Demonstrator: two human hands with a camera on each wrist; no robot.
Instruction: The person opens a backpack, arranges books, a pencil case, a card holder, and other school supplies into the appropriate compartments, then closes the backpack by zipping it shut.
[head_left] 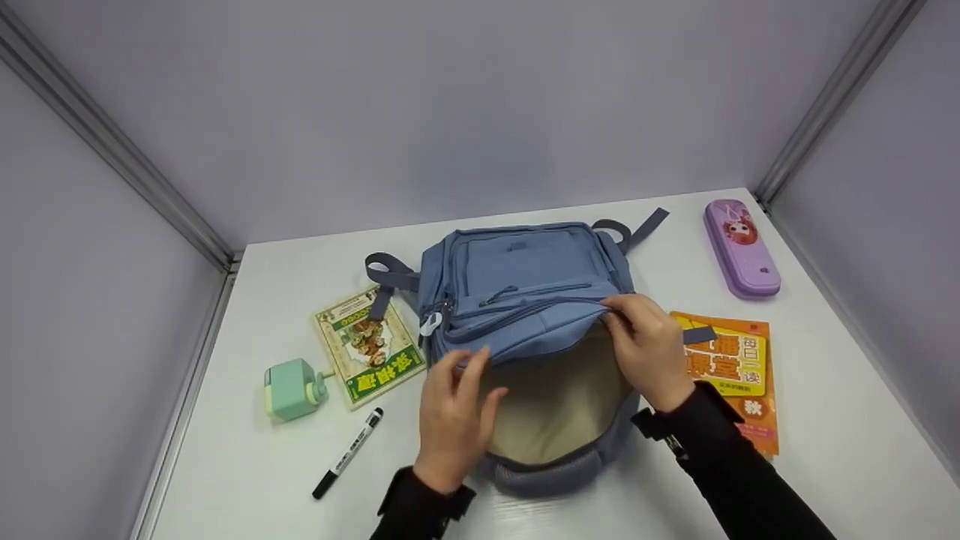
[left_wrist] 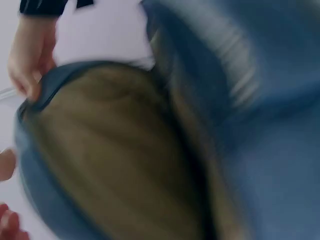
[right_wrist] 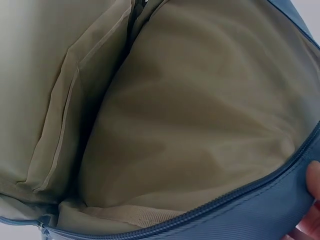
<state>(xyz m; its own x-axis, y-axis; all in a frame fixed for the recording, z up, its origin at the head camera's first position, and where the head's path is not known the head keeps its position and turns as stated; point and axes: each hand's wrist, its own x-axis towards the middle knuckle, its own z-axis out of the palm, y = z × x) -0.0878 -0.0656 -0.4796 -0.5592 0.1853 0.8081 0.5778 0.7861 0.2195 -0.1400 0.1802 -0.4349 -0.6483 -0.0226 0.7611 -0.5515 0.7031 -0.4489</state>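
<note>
A blue backpack (head_left: 540,262) lies in the middle of the white table, its main compartment unzipped and its beige lining (right_wrist: 200,100) showing. My right hand (head_left: 651,349) pinches the zipped edge of the flap between thumb and fingers and holds it up. In the left wrist view, that right hand (left_wrist: 34,60) grips the rim of the opening. At the left of the opening, my left hand (head_left: 455,420) has its fingers loosely bent and its thumb held apart, with nothing between them. The fingertips overlap the flap's left edge in the head view.
Left of the backpack lie a green-and-cream book (head_left: 367,345), a mint pencil sharpener with a crank (head_left: 291,390) and a black-and-white marker (head_left: 347,454). To the right are an orange book (head_left: 757,420) and a purple pencil case (head_left: 742,251). Grey panels (head_left: 480,112) wall the table.
</note>
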